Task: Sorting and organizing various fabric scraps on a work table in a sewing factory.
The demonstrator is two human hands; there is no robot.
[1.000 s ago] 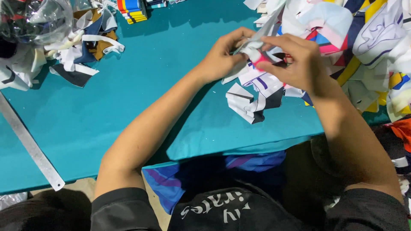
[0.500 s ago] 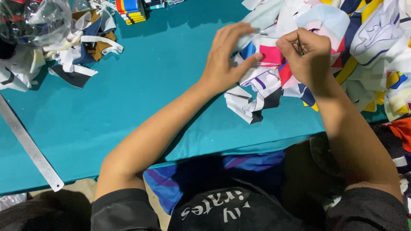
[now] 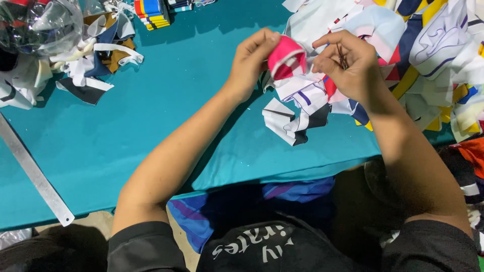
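Pink folded fabric piece point(image 3: 285, 58) pinched between both hands: left hand point(image 3: 252, 58) grips its left edge, right hand point(image 3: 348, 63) its right, above teal tabletop point(image 3: 151, 116); printed fabric scraps point(image 3: 297, 113) just below.

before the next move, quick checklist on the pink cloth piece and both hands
1. Left hand grips the pink cloth piece: ok, fingers pinch its left edge.
2. Right hand on the piece: cannot tell, it is close beside it, contact unclear.
3. Small thin tool in the right hand: ok, pinched; its kind cannot be told.
4. Piece lifted off the cloth pile: ok.
5. Teal table has bare room in front: ok.
6. Metal ruler away from the hands: ok.
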